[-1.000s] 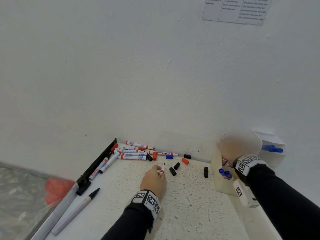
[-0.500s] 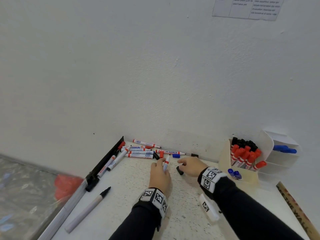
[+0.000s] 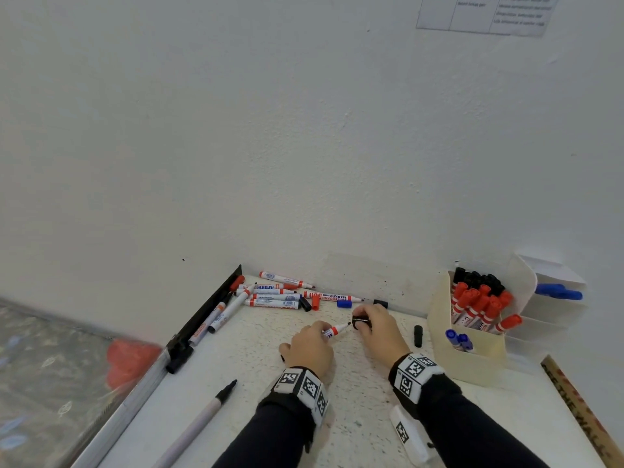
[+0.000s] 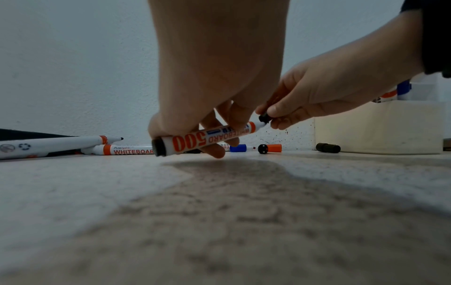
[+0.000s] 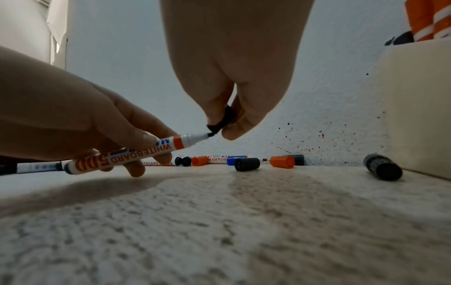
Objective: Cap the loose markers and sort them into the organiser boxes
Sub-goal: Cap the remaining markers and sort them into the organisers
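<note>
Left hand (image 3: 312,346) grip: curled round whiteboard marker (image 4: 207,139), held clear of worktop (image 3: 354,400) | axis: nib toward right hand (image 3: 378,327), slightly raised | right grip: pinching black cap (image 5: 220,120), mouth at nib tip, not yet seated | judged: short axial push.
</note>
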`<action>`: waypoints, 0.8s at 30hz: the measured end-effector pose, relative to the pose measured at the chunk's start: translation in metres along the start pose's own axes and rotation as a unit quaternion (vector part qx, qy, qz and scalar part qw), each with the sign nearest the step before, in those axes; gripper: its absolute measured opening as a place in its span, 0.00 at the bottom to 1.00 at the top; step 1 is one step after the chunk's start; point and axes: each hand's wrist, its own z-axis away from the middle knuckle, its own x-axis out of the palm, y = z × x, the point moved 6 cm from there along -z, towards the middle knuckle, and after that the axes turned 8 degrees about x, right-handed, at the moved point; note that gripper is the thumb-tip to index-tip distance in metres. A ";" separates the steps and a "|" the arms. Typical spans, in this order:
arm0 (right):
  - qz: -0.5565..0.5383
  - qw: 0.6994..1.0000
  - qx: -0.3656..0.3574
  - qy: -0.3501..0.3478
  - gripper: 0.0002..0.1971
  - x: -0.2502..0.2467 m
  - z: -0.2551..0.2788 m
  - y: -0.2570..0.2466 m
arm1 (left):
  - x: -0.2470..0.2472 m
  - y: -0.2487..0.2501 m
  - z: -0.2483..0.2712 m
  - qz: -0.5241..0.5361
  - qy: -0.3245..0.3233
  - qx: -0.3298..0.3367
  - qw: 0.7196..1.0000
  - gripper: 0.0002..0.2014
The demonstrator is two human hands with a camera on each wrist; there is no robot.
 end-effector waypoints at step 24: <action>-0.129 0.988 0.044 -0.069 0.09 0.003 0.012 0.015 | 0.007 0.013 0.008 0.077 -0.047 0.070 0.993 0.13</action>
